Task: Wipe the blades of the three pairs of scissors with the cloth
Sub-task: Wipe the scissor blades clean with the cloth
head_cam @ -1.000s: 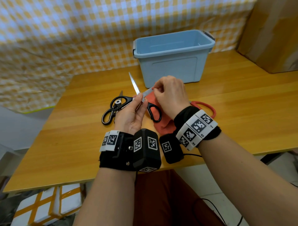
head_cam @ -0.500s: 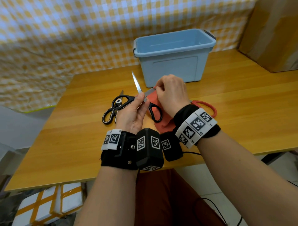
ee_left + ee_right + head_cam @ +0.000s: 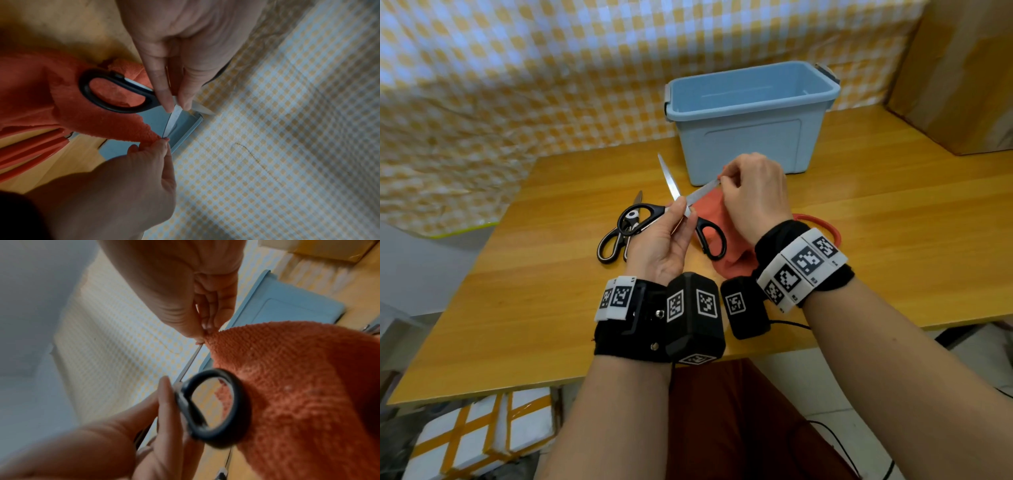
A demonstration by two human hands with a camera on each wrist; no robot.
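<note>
The left hand (image 3: 662,248) pinches black-handled scissors (image 3: 690,219) near the pivot, held above the wooden table (image 3: 893,233) with their silver blades spread wide. The right hand (image 3: 755,192) pinches the orange cloth (image 3: 710,214) around the tip of one blade, the fuzzy fabric hanging behind the handle loop. A second black pair (image 3: 619,233) lies left on the table, a red-handled pair (image 3: 822,222) right, by the blue bin (image 3: 750,126)

The right hand (image 3: 755,193) has slid the cloth (image 3: 710,214) outward to the blade's tip.

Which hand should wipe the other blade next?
Right. The right hand already pinches the orange cloth at one blade's tip; the left hand holds the open black-handled scissors at the pivot.
</note>
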